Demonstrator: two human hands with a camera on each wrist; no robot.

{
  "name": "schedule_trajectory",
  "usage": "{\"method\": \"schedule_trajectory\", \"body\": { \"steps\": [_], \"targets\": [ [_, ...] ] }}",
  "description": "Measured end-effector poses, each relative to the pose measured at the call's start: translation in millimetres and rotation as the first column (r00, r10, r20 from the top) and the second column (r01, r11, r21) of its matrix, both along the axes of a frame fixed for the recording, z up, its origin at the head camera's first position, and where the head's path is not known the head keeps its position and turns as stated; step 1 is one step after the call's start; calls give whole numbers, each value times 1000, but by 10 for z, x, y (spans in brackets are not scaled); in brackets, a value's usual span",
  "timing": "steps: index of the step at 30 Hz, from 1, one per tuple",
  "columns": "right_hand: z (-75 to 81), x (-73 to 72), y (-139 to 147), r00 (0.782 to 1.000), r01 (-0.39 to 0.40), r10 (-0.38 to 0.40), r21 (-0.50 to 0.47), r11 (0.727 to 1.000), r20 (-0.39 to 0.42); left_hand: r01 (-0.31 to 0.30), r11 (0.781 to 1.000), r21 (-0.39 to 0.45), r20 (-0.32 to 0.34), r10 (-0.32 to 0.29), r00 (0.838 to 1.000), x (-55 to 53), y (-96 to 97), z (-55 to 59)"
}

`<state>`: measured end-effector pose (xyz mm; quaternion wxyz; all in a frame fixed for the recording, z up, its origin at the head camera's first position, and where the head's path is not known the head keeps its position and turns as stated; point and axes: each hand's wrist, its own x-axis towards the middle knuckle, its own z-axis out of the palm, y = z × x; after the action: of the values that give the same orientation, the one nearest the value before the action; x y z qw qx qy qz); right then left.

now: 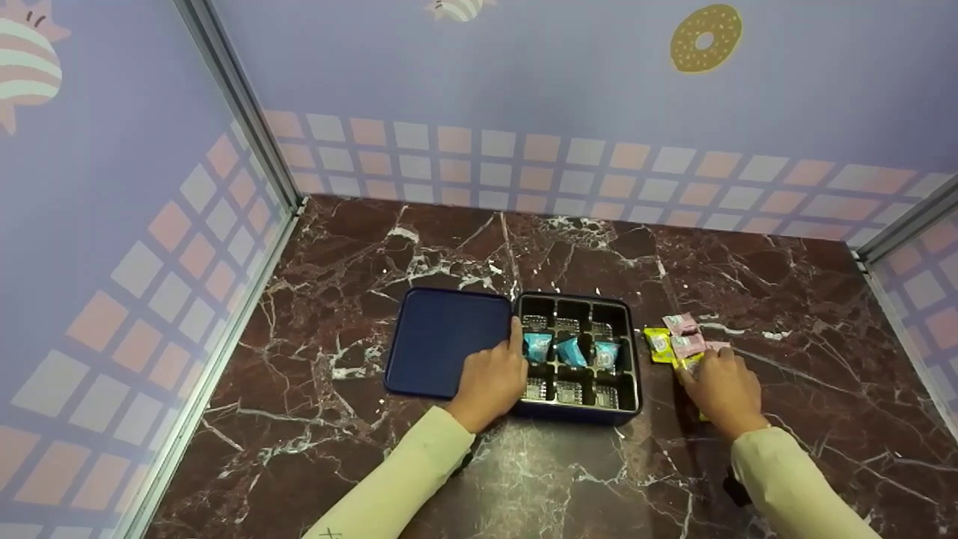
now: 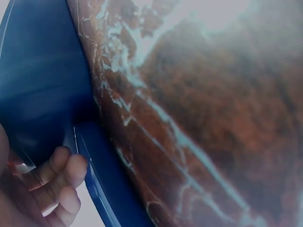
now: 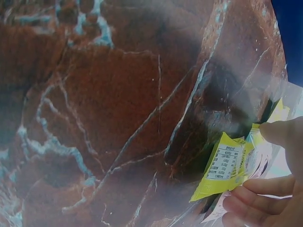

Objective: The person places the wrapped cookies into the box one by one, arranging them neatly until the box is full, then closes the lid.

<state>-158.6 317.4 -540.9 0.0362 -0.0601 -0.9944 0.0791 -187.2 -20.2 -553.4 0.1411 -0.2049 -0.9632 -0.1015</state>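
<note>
A dark blue box [image 1: 580, 414] stands with its lid [image 1: 449, 340] folded open to the left. Its black tray is divided into several compartments. Light blue packets lie in the middle row: left [image 1: 538, 347], centre [image 1: 572, 352] and right [image 1: 607, 354]. My left hand [image 1: 494, 378] rests at the seam between box and lid, index finger straight along the box's left rim; the thumb is hidden. Right of the box, my right hand [image 1: 722, 393] pinches a yellow packet [image 3: 225, 165] between thumb and fingers. Pink packets [image 1: 679, 323] and another yellow packet [image 1: 658, 345] lie beside it.
A dark red marbled surface [image 1: 359, 449] with white veins carries everything. Patterned panels stand at the back [image 1: 479, 90], left [image 1: 112, 262] and right [image 1: 928, 299], joined by metal corner posts. Clear crinkled liners [image 1: 569, 393] show in the tray's front compartments.
</note>
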Motion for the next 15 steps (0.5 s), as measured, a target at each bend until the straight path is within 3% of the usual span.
{"method": "schedule_trajectory", "body": {
  "steps": [5, 12, 15],
  "targets": [
    [-14, -5, 1, 1000, -8, 8, 0, 1000, 11, 1, 1000, -1, -17, -1, 1000, 3, 0, 2],
    [-28, -18, 1, 999, -24, 24, 26, 999, 24, 1, 1000, 0, -98, -1, 995, 7, 0, -8],
    [-33, -26, -4, 999, -35, 34, 30, 999, 19, 1, 1000, 6, -89, 0, 996, 6, -6, -10]
  ]
}}
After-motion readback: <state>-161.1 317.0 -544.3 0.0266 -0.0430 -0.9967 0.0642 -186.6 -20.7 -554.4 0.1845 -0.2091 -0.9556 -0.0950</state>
